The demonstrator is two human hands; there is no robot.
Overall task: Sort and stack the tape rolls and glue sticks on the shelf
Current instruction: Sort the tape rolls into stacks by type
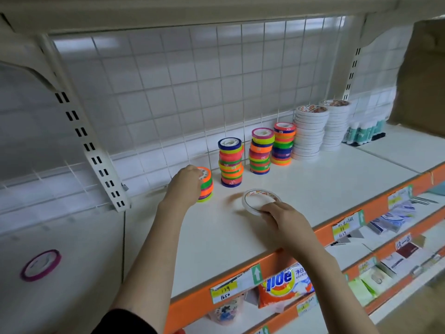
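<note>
Pink roll point(41, 265): seen lying flat and alone at lower left, on the neighbouring shelf section, well apart from everything else; not yet sorted.
Left hand point(186, 183): fingers are curled round the short stack point(206, 184) of neon rolls, left of centre; the top roll is being gripped or steadied.
Colour stacks: three taller ones are lined up along the wire back, first point(230, 162), second point(261, 151), third point(283, 143), rising toward upper right.
White roll point(258, 201): caught at mid-frame just above the shelf point(313, 189), blurred, so touching or lifted cannot be told.
Right hand point(285, 219): the white roll's near rim is pinched by the fingertips.
White stacks point(310, 133): two tall columns are stood at upper right, beside the third colour stack.
Glue sticks point(366, 133): upright in a dark tray, far right, tray apparently full.
Step in hand: sorting by kind, it seems; colours left, whites right.
Next move: the white roll is best carried right and laid flat and centred on a white column, which looks tall and easily toppled.
</note>
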